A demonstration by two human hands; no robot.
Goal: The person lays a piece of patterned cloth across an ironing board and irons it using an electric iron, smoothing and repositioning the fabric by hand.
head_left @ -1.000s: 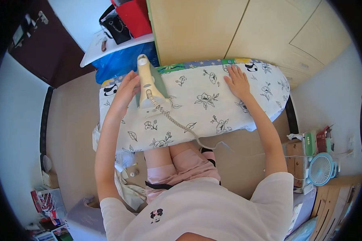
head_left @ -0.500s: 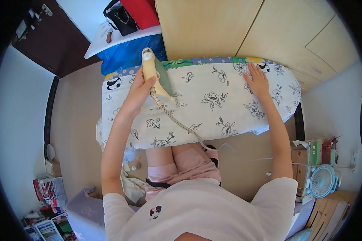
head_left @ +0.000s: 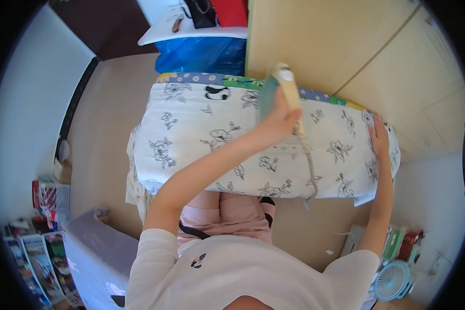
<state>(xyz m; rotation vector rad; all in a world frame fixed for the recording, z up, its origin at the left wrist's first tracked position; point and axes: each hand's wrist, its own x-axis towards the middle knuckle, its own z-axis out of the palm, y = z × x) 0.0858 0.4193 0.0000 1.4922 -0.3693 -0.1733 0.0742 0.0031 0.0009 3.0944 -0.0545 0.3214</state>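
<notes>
My left hand [head_left: 280, 123] is closed around the handle of a cream and green clothes iron [head_left: 288, 88], slightly blurred by motion. The iron is over the middle of the ironing board, near its far edge; whether its soleplate touches the cloth is hard to tell. Its braided cord [head_left: 310, 163] hangs toward the board's near edge. White cloth [head_left: 191, 150] with black flower outlines and a panda print covers the board. My right hand [head_left: 380, 138] lies open on this cloth, near the board's right end.
The board's patterned cover [head_left: 191, 78] shows along the far edge, close to the wooden cabinet [head_left: 325, 46]. Behind the left part stands a blue plastic bag [head_left: 201, 56] under a white shelf [head_left: 150, 35]. A light-blue fan [head_left: 392, 281] stands at lower right.
My left hand has carried the iron rightward across the board. The cloth has slid right along the board, with my right hand now closer to the right end. The view has shifted.
</notes>
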